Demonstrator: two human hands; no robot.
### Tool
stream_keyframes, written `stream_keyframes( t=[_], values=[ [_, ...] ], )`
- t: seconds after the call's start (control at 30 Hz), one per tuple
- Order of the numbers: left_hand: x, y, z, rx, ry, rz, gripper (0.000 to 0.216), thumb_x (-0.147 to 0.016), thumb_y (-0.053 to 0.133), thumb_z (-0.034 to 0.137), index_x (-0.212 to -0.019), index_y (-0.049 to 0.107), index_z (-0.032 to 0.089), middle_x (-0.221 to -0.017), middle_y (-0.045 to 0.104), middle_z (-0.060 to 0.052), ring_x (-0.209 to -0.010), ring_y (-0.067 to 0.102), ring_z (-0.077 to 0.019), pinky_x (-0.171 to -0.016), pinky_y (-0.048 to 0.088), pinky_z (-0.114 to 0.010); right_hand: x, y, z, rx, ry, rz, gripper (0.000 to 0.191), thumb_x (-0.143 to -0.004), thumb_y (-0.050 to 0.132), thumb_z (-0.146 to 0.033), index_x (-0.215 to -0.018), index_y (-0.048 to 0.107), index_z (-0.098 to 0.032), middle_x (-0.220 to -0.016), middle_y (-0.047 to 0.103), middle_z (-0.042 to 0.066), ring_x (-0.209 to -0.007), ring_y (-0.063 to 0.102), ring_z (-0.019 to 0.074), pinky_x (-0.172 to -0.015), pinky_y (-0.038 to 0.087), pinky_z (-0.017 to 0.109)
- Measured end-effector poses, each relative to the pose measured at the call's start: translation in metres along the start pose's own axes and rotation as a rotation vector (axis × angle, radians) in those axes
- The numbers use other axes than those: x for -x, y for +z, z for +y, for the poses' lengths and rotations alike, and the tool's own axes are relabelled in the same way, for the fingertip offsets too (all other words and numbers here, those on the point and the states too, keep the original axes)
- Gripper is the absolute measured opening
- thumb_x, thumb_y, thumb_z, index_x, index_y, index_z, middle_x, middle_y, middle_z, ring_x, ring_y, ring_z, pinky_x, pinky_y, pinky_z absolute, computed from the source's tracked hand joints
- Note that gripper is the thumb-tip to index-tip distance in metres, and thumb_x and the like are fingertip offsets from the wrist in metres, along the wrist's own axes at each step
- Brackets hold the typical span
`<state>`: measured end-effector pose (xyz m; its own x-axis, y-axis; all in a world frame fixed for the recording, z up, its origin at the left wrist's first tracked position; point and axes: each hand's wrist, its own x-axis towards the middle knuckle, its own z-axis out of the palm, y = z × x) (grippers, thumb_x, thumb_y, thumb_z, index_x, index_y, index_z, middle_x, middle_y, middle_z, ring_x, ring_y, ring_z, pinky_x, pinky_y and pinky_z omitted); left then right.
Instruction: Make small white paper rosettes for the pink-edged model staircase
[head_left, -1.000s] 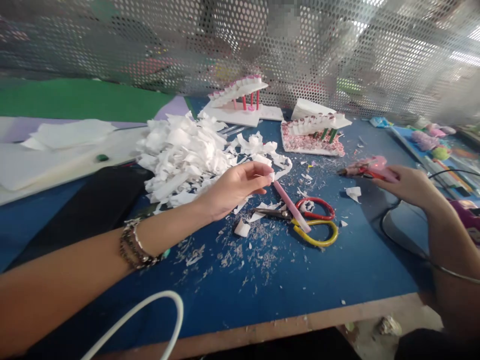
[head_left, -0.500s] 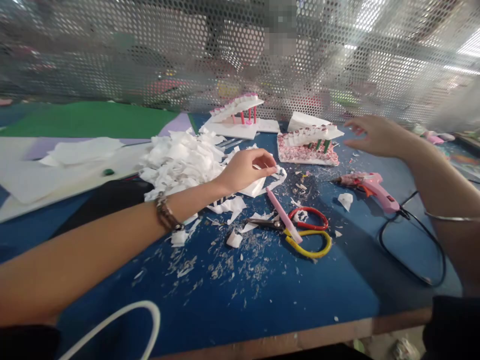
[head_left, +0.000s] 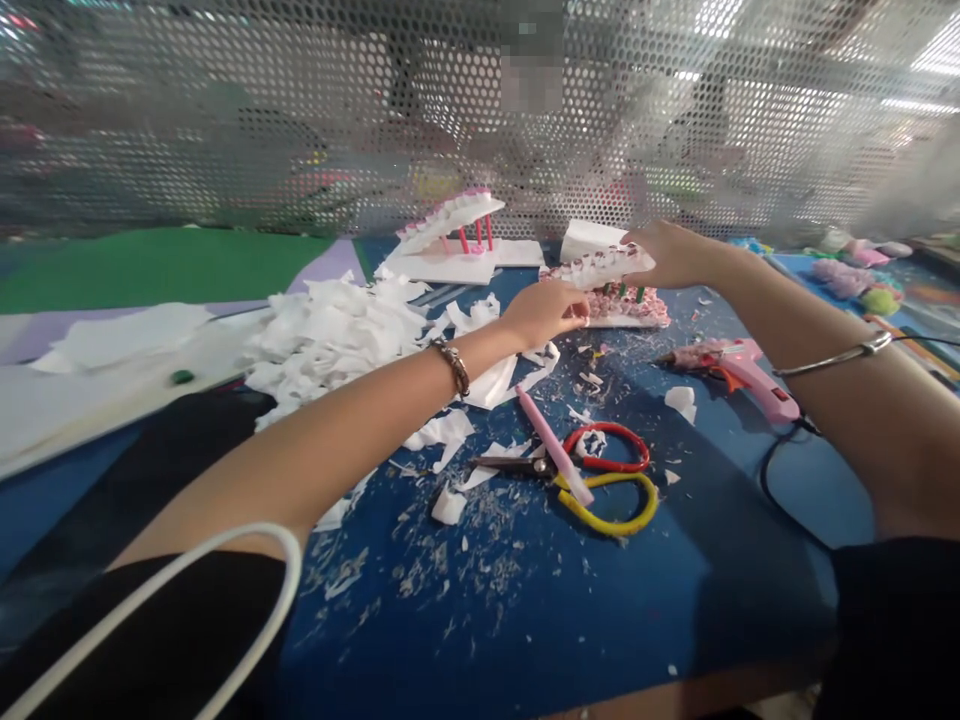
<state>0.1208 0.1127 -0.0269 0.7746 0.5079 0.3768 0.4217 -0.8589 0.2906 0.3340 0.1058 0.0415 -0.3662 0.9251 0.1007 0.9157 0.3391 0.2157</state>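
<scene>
Scrap-strewn blue bench [head_left: 600, 620]: right hand [head_left: 667, 255] fingers clamping foam model [head_left: 600, 268] top; left hand [head_left: 544, 312] fingers pinching shut beside, contents hidden. Pressing possibly buckling pegs [head_left: 639, 293].

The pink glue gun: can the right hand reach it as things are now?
Probably yes. The pink glue gun lies uncovered on the table, close by; the right hand would only need to leave the foam model.
</scene>
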Motion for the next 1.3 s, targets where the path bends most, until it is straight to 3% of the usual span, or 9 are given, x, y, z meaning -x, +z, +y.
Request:
stream_keyframes(
  t=[0.17,0.6,0.9,1.0,1.13,1.3],
  values=[
    [-0.006,0.006,-0.007,-0.070,-0.022,-0.008,0.016,-0.077,0.055,0.026,-0.084,0.064,0.015,-0.084,0.065,-0.006,-0.084,0.054,-0.0183,-0.075,0.037,-0.027,-0.002,0.000,-0.001,0.075,-0.007,-0.019,0.055,-0.071,0.053,-0.041,-0.116,0.051,-0.009,-0.104,0.058,0.018,-0.096,0.050,0.0299,-0.079,0.039,0.039],
    [-0.006,0.013,-0.004,-0.199,-0.013,-0.006,0.015,-0.079,0.053,0.023,-0.085,0.063,0.013,-0.090,0.057,-0.009,-0.086,0.052,-0.0197,-0.073,0.039,-0.028,-0.003,0.007,0.005,0.084,-0.043,0.006,0.054,-0.071,0.053,-0.042,-0.114,0.051,-0.010,-0.104,0.057,0.019,-0.100,0.047,0.0317,-0.082,0.035,0.043],
    [-0.004,0.017,-0.002,-0.253,-0.032,0.016,0.017,-0.081,0.049,0.022,-0.089,0.062,0.013,-0.093,0.055,-0.010,-0.091,0.051,-0.0227,-0.064,0.040,-0.026,-0.001,0.007,0.002,0.092,-0.047,0.015,0.056,-0.072,0.055,-0.039,-0.114,0.051,-0.003,-0.101,0.057,0.021,-0.094,0.046,0.0251,-0.083,0.031,0.038],
    [-0.004,0.015,-0.007,-0.242,-0.014,-0.002,0.019,-0.081,0.050,0.026,-0.090,0.063,0.015,-0.094,0.056,-0.009,-0.089,0.053,-0.0214,-0.067,0.041,-0.026,0.000,0.007,0.002,0.097,-0.049,0.017,0.054,-0.073,0.055,-0.038,-0.114,0.051,-0.004,-0.103,0.057,0.021,-0.095,0.046,0.0249,-0.083,0.031,0.036],
    [0.000,0.007,-0.013,-0.223,0.032,-0.036,0.031,-0.084,0.047,0.026,-0.112,0.055,0.016,-0.102,0.058,-0.008,-0.093,0.054,-0.0189,-0.077,0.040,-0.026,0.001,0.006,0.000,0.103,-0.046,0.019,0.054,-0.073,0.055,-0.038,-0.115,0.051,-0.003,-0.102,0.057,0.021,-0.095,0.047,0.0257,-0.082,0.032,0.036],
    [0.005,0.000,-0.014,-0.252,0.104,-0.104,0.027,-0.085,0.041,0.016,-0.104,0.061,0.018,-0.107,0.058,-0.006,-0.097,0.053,-0.0162,-0.078,0.040,-0.023,0.002,0.007,0.000,0.109,-0.046,0.029,0.055,-0.073,0.054,-0.039,-0.115,0.051,-0.004,-0.102,0.057,0.021,-0.097,0.047,0.0274,-0.084,0.032,0.037]
  ],
)
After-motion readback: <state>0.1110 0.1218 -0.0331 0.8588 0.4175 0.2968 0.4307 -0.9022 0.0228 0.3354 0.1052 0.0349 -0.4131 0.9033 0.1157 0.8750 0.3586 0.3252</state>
